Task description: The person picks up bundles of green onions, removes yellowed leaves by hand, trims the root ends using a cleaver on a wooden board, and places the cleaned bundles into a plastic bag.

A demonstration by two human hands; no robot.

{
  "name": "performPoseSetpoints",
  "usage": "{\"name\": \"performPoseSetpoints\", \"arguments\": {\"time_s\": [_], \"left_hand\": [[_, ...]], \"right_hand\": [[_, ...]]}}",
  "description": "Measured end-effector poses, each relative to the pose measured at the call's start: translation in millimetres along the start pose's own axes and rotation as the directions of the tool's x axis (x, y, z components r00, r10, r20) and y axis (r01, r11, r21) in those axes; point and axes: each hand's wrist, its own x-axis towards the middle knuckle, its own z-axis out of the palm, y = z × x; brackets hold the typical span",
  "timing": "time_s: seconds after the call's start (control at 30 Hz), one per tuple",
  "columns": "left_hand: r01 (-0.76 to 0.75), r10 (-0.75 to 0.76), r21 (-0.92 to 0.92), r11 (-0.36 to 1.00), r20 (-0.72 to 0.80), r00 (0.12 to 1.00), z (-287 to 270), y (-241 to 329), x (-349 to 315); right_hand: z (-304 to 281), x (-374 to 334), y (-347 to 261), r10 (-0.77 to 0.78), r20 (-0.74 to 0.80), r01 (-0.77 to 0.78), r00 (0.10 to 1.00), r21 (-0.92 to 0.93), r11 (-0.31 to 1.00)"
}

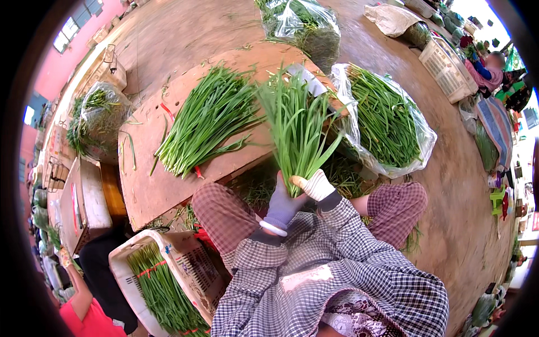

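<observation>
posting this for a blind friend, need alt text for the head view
A person's gloved left hand and right hand hold a bunch of green leaves. Similar leaves lie on a board ahead, in a plastic bag at right and in a crate at lower left.

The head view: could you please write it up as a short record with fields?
Held: green leafy bunch, gripped near its lower end
Left hand: grey-purple glove, on the bunch
Right hand: pale glove, on the bunch
On brown board: green leafy pile
Right of board: clear bag of long greens
Lower left: pale crate, greens tied with red band
</observation>
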Motion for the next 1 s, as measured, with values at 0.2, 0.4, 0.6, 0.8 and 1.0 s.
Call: {"name": "performPoseSetpoints", "arguments": {"time_s": [0.2, 0.4, 0.6, 0.8, 1.0], "left_hand": [[0.105, -0.049, -0.404, 0.908, 0.148, 0.988, -8, -17, 10], [0.391, -0.326, -0.348, 0.852, 0.233, 0.916, -6, -6, 12], [0.258, -0.200, -0.468, 0.845, 0.172, 0.965, 9, -32, 12], [0.070, -0.057, -0.453, 0.889, 0.041, 0.998, 20, -41, 11], [0.122, -0.104, -0.329, 0.936, 0.074, 0.992, 12, -30, 11]], "right_hand": [[-2, -2, -5, 0.010, 0.005, -0.010, 1.000, 0.086, 0.996], [-6, -3, 6, 0.001, 0.003, -0.001, 1.000, 0.026, 1.000], [-8, -2, 13, 0.040, 0.056, -0.031, 0.998, -0.153, 0.988], [-7, -6, -19, -0.009, 0.110, 0.025, 0.994, -0.149, 0.989], [-10, -5, -29, 0.075, 0.170, -0.066, 0.983, -0.057, 0.996]]}}
